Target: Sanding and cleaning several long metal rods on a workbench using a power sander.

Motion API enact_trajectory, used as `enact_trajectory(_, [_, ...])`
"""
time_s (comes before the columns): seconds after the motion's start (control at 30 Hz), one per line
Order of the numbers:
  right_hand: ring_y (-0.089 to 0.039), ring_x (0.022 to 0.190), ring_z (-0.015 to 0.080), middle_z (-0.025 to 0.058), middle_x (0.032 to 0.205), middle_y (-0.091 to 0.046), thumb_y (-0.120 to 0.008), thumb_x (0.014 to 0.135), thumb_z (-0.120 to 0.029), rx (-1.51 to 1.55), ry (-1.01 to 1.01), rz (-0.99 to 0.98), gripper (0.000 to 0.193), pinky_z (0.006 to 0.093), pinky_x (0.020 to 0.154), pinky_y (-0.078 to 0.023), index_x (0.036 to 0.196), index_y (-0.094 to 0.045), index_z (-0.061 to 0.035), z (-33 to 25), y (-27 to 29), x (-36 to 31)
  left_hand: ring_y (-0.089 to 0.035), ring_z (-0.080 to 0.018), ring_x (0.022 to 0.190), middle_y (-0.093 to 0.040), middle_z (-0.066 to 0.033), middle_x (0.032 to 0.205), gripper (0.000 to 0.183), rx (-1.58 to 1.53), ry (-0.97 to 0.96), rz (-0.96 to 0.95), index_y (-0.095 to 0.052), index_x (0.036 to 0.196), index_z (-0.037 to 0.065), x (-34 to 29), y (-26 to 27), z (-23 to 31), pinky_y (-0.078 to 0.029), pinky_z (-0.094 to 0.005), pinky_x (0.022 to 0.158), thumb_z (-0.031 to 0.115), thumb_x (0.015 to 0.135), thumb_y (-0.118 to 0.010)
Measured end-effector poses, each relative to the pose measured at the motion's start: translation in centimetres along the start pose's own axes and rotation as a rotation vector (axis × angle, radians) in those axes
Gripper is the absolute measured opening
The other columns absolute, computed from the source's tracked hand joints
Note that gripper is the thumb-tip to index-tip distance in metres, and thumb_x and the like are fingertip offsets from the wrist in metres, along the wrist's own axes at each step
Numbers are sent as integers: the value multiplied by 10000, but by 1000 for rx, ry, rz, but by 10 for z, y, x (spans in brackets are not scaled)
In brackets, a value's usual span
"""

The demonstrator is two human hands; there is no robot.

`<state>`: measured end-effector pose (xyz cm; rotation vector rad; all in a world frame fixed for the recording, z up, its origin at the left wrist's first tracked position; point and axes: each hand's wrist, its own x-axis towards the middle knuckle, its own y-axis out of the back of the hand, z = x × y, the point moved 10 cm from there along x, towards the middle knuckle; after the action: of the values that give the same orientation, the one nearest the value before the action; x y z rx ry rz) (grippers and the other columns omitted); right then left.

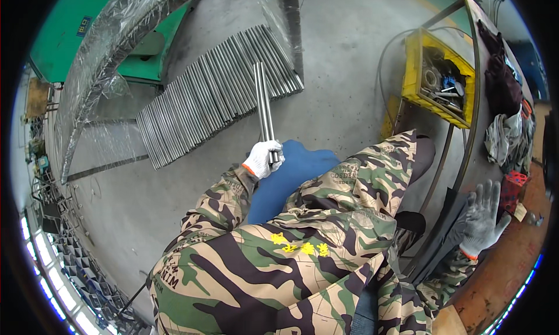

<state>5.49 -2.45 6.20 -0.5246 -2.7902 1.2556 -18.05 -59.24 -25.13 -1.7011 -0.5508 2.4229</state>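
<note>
My left hand, in a white glove with an orange cuff, is closed around the near ends of a few steel tubes. These tubes point away from me, over the near edge of a slanting row of many similar tubes. My right hand, in a grey-palmed glove, is held out at the right with its fingers spread and nothing in it. It is by the edge of a brown workbench; whether it touches the bench I cannot tell.
Plastic film covers a frame around the tube row. Behind it is a green machine. A yellow crate of metal parts stands at the far right, beside dark gloves and rags. A red patterned item lies on the bench.
</note>
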Motion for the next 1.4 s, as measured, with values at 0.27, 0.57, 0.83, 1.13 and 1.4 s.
enact_trajectory(0.27, [-490,1522,508,327,1713,-390,-396,1187,-533,-163,-16,110,814,614,1240,-464,1718,-243,66,8,6,-27,-588,-277,468,-591,-159,627,126,91,-277,191,-622,858,-21,83,1,37,-429,-391,398,70,920,-682])
enact_trajectory(0.57, [-602,1434,455,314,1640,-499,-371,1198,-511,-373,-57,301,765,562,1177,-548,1694,-308,68,13,3,-59,-505,-263,457,-518,-147,617,196,92,-371,271,-619,759,-31,196,-1,110,-352,-416,409,8,950,-595])
enact_trajectory(0.83, [-623,1425,410,278,1641,-522,-374,1203,-506,-436,-101,357,726,539,1173,-553,1679,-371,42,9,12,-85,-560,-284,486,-519,-167,583,218,16,-365,264,-609,710,-63,184,-5,115,-367,-421,435,-11,922,-609])
enact_trajectory(1.13, [-681,1338,315,204,1594,-591,-400,1204,-504,-550,-177,620,682,439,1100,-590,1651,-448,9,-11,37,-82,-656,-270,504,-627,-178,620,213,784,-515,435,-705,828,-70,161,182,116,-490,-411,418,61,976,-627])
enact_trajectory(1.4, [-632,1386,311,171,1585,-598,-440,1179,-567,-613,-247,727,700,436,1148,-520,1655,-483,-56,-20,56,-63,-781,-236,686,-772,-117,734,272,1490,-219,522,-761,968,40,151,226,163,-588,-384,588,197,1033,-549])
